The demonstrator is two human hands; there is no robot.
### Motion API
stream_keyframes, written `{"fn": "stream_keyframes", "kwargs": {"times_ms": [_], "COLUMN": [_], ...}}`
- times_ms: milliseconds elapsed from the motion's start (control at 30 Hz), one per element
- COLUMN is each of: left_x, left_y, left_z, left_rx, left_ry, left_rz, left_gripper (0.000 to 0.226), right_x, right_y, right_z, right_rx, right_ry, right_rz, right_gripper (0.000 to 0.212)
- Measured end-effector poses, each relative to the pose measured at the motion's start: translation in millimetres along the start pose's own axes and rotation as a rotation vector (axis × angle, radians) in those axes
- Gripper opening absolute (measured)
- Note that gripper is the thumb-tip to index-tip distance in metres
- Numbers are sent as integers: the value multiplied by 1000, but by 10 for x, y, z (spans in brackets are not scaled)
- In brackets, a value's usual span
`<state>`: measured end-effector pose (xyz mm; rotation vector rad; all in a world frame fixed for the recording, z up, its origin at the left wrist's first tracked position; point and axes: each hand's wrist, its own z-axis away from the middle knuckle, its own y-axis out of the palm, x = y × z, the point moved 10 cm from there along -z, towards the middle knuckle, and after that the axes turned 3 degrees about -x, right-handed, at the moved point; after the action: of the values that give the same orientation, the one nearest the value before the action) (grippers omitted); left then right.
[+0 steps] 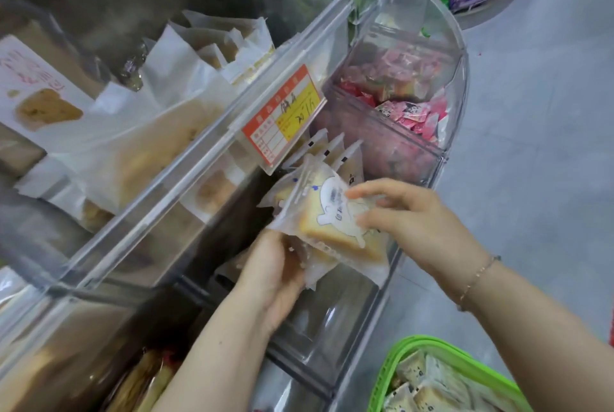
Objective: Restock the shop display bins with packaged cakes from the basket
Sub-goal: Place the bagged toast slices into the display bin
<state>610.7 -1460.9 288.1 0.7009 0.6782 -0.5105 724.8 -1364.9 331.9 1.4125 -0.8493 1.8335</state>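
While both hands (pixel 408 222) grip cake pack (pixel 332 222), its print's blurred, tag (pixel 282 116) handwriting illegible.

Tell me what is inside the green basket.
The green basket holds more packaged cakes in translucent wrappers, piled together. Only its upper corner is in frame, so the count and whatever lies beneath the top layer cannot be seen.

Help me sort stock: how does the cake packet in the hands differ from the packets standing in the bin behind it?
The held cake packet lies tilted, face up, gripped by the left hand and right hand; the standing packets sit upright on edge in a row, untouched. The held one shows its cartoon print and cake; the standing ones show only top edges. Both have frosted wrappers.
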Motion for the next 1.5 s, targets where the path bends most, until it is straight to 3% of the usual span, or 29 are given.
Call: {"fn": "stream_keyframes", "kwargs": {"times_ms": [67,167,267,333,433,533,600,700,833,900,1000,1067,1133,1233,1333,1400,1500], "left_x": [35,-30,-314,-393,-250,-127,-94,-77,-40,-59,-66,24,67,-109,-444,-622,-721], "left_y": [0,-76,-276,-323,-285,-139,-85,-53,4,59,210,301,295,147,135,338,778], "left_z": [26,4,-18,-7,9,43,69,113,124,124,183,225,223,171,136,139,136], "left_rx": [17,-72,-347,-389,-284,-154,-104,-49,-5,22,77,101,58,-72,-156,-108,90], "left_ry": [-5,67,219,232,117,66,50,29,-12,-6,30,44,71,198,444,578,681], "left_rz": [-29,-156,-485,-524,-328,-171,-79,-123,-80,39,152,20,-110,-264,-617,-853,-1105], "left_gripper": [31,42,26,24,40,37,37,38,32,40,59,57,58,56,45,43,40], "right_x": [0,-79,78,173,179,53,-65,-193,-197,-190,-409,-546,-615,-613,-492,-484,-473], "right_y": [-36,42,-107,-326,-532,-493,-386,-86,236,353,297,295,375,541,677,541,298], "right_z": [-56,-63,-121,-166,-207,-214,-193,-71,76,97,127,257,371,407,491,528,506], "right_rx": [13,170,96,-58,-143,-134,-67,138,240,168,-279,-534,-599,-414,-128,-140,-310], "right_ry": [-28,58,-28,-59,-13,89,188,357,372,350,344,362,416,517,630,621,544], "right_rz": [147,267,305,256,85,-81,-243,-586,-735,-863,-998,-931,-836,-891,-943,-887,-777], "right_gripper": [44,71,41,30,28,26,29,41,42,39,40,28,22,18,21,13,28]}}
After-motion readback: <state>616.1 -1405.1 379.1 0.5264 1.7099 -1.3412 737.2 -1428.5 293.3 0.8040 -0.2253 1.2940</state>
